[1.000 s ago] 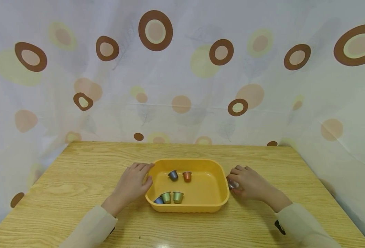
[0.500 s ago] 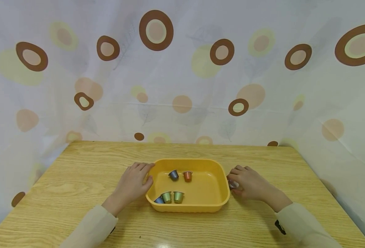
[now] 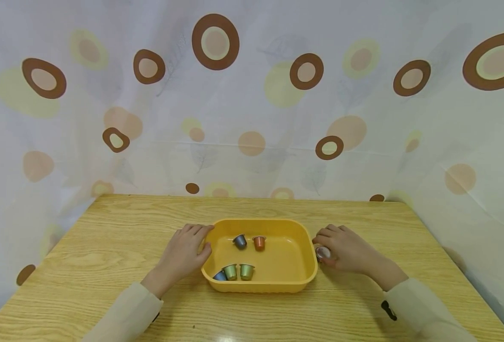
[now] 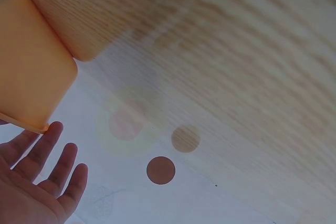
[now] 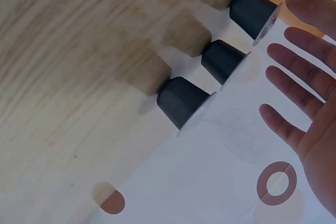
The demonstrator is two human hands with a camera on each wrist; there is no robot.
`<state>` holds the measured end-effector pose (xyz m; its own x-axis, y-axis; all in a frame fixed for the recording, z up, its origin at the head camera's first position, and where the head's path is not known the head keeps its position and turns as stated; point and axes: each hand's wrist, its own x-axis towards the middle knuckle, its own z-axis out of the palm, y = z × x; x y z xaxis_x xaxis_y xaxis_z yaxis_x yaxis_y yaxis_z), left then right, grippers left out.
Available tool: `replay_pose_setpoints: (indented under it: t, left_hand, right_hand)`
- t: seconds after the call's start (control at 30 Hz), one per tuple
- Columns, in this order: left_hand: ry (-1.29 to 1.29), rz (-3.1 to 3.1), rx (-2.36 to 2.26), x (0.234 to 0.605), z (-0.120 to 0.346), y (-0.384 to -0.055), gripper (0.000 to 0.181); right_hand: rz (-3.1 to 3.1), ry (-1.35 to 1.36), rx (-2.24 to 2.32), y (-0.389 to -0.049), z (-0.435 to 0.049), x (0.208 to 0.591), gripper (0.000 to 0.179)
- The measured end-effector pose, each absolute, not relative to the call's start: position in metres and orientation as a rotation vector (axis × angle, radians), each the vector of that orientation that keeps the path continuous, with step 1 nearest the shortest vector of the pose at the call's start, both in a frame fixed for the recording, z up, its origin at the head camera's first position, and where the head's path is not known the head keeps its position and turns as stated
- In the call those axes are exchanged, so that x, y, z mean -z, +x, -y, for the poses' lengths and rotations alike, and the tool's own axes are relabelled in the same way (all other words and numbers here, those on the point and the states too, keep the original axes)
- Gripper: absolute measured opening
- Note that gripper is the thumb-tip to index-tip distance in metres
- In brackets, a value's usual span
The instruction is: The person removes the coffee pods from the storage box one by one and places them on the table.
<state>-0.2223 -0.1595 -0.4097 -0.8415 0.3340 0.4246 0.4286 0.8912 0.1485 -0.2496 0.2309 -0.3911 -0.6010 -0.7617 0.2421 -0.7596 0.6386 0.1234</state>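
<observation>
On the left, white cloth (image 3: 149, 114) printed with brown rings and peach and yellow-green spots drops beside a wood-grain tabletop (image 3: 106, 247). The left hand (image 3: 185, 249) touches the rim of a yellow tray (image 3: 260, 288) on the tabletop, its grip loose, fingers apart. Inside, a blue coffee capsule (image 3: 219, 276) and two green coffee capsules (image 3: 246, 272) lie near the front; a dark blue coffee capsule (image 3: 240, 242) and an orange coffee capsule (image 3: 259, 243) lie farther back. Right of the tray, three dark coffee capsules (image 5: 223, 60) stand in a row, lids up; the right hand (image 3: 345, 249) is just beside them, its fingers parted. The cloth also spans the back and right sides.
</observation>
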Motion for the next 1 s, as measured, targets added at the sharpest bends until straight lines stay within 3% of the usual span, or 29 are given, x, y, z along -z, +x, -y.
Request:
replay_pose_setpoints:
  t: [1.0]
  left_hand:
    - [-0.570,2.646,0.339,0.411,0.159,-0.222,0.037]
  right_hand:
    - [2.534,1.120,-0.073,-0.257,-0.214,0.371,0.027]
